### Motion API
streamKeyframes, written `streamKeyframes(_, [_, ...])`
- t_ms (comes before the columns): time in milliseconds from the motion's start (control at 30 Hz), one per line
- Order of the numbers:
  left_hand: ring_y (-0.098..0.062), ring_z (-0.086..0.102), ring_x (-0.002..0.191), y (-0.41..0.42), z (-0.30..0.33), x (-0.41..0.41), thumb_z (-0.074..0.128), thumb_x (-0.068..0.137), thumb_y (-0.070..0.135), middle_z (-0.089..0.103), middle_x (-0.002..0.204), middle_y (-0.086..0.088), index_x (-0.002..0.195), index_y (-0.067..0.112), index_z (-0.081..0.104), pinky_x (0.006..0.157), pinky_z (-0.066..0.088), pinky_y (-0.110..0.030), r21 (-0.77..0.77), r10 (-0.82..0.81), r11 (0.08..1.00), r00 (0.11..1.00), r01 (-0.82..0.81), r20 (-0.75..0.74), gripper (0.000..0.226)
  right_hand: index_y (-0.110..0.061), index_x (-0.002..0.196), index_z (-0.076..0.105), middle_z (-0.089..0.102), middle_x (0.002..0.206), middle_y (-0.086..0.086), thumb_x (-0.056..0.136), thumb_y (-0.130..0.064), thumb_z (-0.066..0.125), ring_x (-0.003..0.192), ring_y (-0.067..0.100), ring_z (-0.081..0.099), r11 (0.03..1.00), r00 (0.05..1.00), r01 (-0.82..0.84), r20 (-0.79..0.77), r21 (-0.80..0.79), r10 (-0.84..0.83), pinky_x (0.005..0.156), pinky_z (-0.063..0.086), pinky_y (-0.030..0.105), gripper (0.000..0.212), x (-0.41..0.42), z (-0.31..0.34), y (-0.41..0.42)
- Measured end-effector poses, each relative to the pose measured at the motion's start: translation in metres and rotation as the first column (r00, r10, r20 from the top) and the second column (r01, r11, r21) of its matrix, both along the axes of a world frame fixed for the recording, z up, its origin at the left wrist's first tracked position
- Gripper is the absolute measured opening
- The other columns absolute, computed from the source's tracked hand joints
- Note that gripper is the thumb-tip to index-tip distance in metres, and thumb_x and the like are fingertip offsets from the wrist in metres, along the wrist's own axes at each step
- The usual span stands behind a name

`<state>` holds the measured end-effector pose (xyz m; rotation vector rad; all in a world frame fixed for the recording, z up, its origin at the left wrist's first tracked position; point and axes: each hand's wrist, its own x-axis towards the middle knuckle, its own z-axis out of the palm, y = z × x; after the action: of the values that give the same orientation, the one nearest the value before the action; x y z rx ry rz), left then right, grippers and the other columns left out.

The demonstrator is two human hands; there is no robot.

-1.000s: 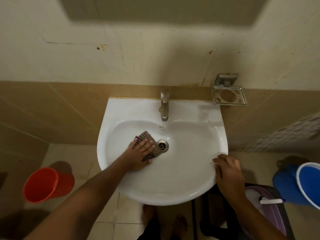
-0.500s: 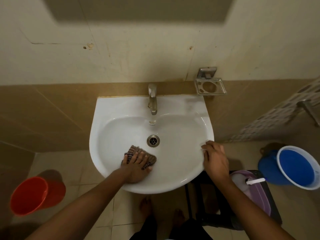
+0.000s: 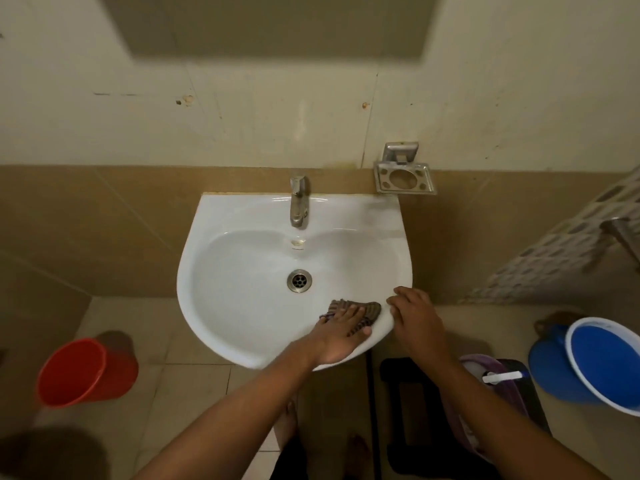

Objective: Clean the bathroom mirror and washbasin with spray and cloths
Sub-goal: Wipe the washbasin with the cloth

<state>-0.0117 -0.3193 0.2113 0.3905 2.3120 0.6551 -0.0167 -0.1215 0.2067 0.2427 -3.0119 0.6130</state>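
Head view: white washbasin [image 3: 242, 258], tiled floor [image 3: 194, 386]

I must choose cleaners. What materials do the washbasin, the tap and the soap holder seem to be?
Washbasin: glossy white, probably glazed ceramic, with soft highlights. Tap: dull silver metal, perhaps steel. Soap holder: shiny pressed metal with cut-outs, likely stainless.

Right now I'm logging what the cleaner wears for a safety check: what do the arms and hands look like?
Both forearms are bare as far as the frame shows, no sleeves in view. The left hand and right hand wear no gloves; no watch, bracelet or ring is visible.
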Motion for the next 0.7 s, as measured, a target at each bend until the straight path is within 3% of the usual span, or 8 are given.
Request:
streamKeyframes(67, [-0.009,-0.008,0.148,-0.017,0.012,0.020,0.022,0.101,0.059,-0.002,0.160,0.013,0.155,0.036,0.002,0.122,0.002,-0.037,0.031,-0.028,0.999,0.998,0.030,-0.053,0.061,-0.006,0.107,0.072,0.065,0.124,0.012,0.092,-0.003,0.060,0.119,0.030,0.054,1.000,1.000,-0.006,0.010,-0.010,0.006,0.095,0.050,0.042,0.020,-0.001,-0.002,0.003])
streamKeyframes(133, [-0.012,0.006,0.150,-0.033,0.017,0.040,0.020,0.098,0.065,0.010,0.163,0.006,0.155,0.036,0.006,0.123,0.011,-0.038,0.002,-0.049,0.999,0.988,0.050,-0.145,0.065,-0.007,0.110,0.071,0.063,0.128,0.011,0.094,-0.006,0.057,0.123,0.028,0.050,1.000,0.999,-0.013,0.031,-0.020,0.014,0.098,0.047,0.041,0.022,-0.001,-0.002,0.004])
streamKeyframes(300, [-0.024,0.026,0.146,-0.072,0.018,0.078,0.016,0.098,0.065,0.029,0.159,-0.006,0.156,0.021,0.015,0.119,0.017,-0.042,-0.268,-0.216,0.957,0.893,0.113,-0.394,0.073,-0.006,0.114,0.070,0.061,0.131,0.010,0.096,-0.007,0.054,0.127,0.027,0.045,0.999,0.998,-0.036,0.047,-0.021,0.037,0.100,0.044,0.039,0.024,0.001,0.002,0.005])
streamKeyframes(400, [-0.027,0.036,0.140,-0.099,0.015,0.089,0.016,0.098,0.066,0.038,0.154,-0.009,0.153,0.017,0.024,0.118,0.021,-0.045,-0.326,-0.273,0.938,0.836,0.120,-0.476,0.074,-0.004,0.114,0.069,0.061,0.131,0.013,0.096,-0.005,0.054,0.128,0.030,0.045,0.999,0.998,-0.036,0.056,-0.017,0.036,0.101,0.043,0.041,0.023,0.004,0.006,0.004])
streamKeyframes(533, [-0.027,0.046,0.134,-0.151,0.006,0.094,0.021,0.099,0.065,0.049,0.145,-0.009,0.146,0.015,0.037,0.115,0.016,-0.047,-0.368,-0.326,0.922,0.755,0.121,-0.569,0.070,-0.002,0.115,0.068,0.059,0.134,0.016,0.094,0.000,0.055,0.130,0.033,0.045,1.000,0.997,-0.009,0.078,-0.026,0.011,0.101,0.044,0.045,0.025,0.013,0.008,-0.002])
streamKeyframes(700, [-0.026,0.043,0.138,-0.218,0.008,0.085,0.025,0.099,0.062,0.050,0.146,-0.010,0.145,0.014,0.042,0.118,0.009,-0.049,-0.439,-0.349,0.896,0.722,0.071,-0.597,0.069,0.001,0.113,0.068,0.057,0.133,0.022,0.082,0.013,0.058,0.128,0.039,0.048,0.999,0.994,0.025,0.108,-0.048,-0.020,0.102,0.043,0.046,0.034,0.021,0.009,-0.011])
